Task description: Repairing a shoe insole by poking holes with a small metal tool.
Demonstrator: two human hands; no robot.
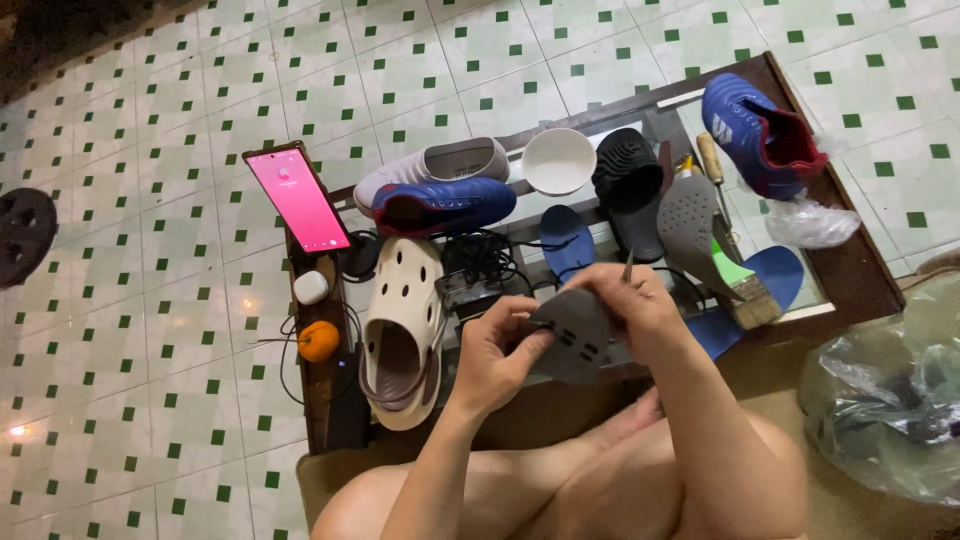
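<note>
Head view, looking straight down: both hands meet just above the near edge of a low glass-topped table (850,270). The left hand (495,350) grips a dark grey shoe piece (575,335), probably a sole or insole, thumb across its face, fingers curled beneath. The right hand (630,295) clasps the same piece from the far side and pinches a thin metal tool (628,265), likely a needle or awl, pointing up. Short dark marks that look like stitches show along the piece's near edge; I judge the work as partly done, though how much edge is left cannot be told.

Left of the hands lies a cream clog (405,330). Farther off sit a grey-white shoe (435,165) and a blue shoe with red lining (445,205), then a white bowl (558,160), a black shoe (628,180), and loose blue insoles (565,240). A second blue shoe (755,130) rests at the far right corner, with crumpled clear plastic (810,222) beside it.

At the table's left edge, a phone with a glowing pink screen (298,198) leans upright, with a small white case (312,287) and an orange fruit (319,341) nearer. A large translucent bag (885,400) sits at the near right. No label is legible.
</note>
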